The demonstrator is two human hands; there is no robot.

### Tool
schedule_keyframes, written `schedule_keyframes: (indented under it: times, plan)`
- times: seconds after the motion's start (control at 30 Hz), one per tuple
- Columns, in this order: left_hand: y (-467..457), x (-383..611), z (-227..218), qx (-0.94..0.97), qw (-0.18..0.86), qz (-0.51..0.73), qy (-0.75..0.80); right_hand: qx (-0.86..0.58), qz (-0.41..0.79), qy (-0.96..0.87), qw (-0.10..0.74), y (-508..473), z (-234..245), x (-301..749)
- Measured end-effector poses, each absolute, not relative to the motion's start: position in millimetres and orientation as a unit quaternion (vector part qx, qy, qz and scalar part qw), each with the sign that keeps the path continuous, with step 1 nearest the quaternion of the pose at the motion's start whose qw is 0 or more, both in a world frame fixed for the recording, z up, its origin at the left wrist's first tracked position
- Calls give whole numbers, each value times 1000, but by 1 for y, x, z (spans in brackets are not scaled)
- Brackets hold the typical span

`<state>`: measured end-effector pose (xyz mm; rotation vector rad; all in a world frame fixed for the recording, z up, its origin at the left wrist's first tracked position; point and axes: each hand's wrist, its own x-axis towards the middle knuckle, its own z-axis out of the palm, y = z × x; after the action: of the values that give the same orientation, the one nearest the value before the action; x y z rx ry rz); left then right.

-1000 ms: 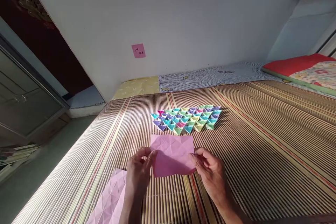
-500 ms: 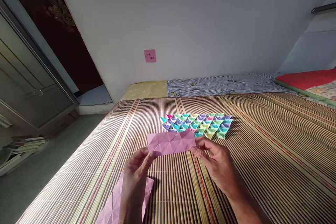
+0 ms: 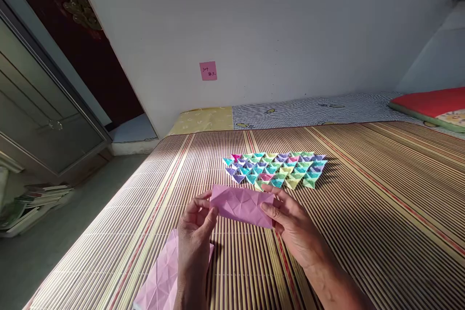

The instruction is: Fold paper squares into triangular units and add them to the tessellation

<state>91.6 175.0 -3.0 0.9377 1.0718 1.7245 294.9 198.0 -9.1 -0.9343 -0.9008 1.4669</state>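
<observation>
A creased pink sheet of paper [image 3: 238,205], folded to a rectangle, is held up above the bamboo mat between both hands. My left hand [image 3: 199,220] pinches its left end between thumb and fingers. On the right end, my right hand [image 3: 290,215] has its thumb in front and fingers behind. Another creased pink paper [image 3: 160,273] lies on the mat, partly covered by my left forearm. Past the held sheet stand rows of small folded paper boats [image 3: 276,168] in green, blue, purple, yellow and pink.
The striped bamboo mat [image 3: 363,213] covers the bed. At its far edge runs a checkered cloth [image 3: 305,112] along the wall, where a pink note [image 3: 208,71] is stuck. A red folded quilt [image 3: 432,104] lies far right; books [image 3: 39,203] are stacked at lower left.
The pink sheet has tilted, its right end now lower, and shifted slightly right. My right thumb has moved further in over the paper. The view has shifted a little.
</observation>
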Motion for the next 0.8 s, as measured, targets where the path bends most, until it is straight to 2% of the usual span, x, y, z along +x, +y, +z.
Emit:
schedule_keyframes:
  times: [0.1, 0.3, 0.47, 0.67, 0.8]
  plan:
    - [178, 96, -7, 334, 460, 705, 424, -387, 581, -414, 583, 197, 4, 295]
    - [179, 126, -18, 273, 590, 659, 379, -397, 490, -489, 602, 192, 8, 286]
    - [178, 137, -15, 302, 517, 659, 455, -452, 384, -594, 543, 192, 5, 290]
    - [179, 131, -3, 230, 544, 691, 417, -406, 333, -649, 550, 196, 6, 304]
    - [180, 128, 0, 206, 547, 695, 419, -352, 267, -753, 487, 193, 10, 309]
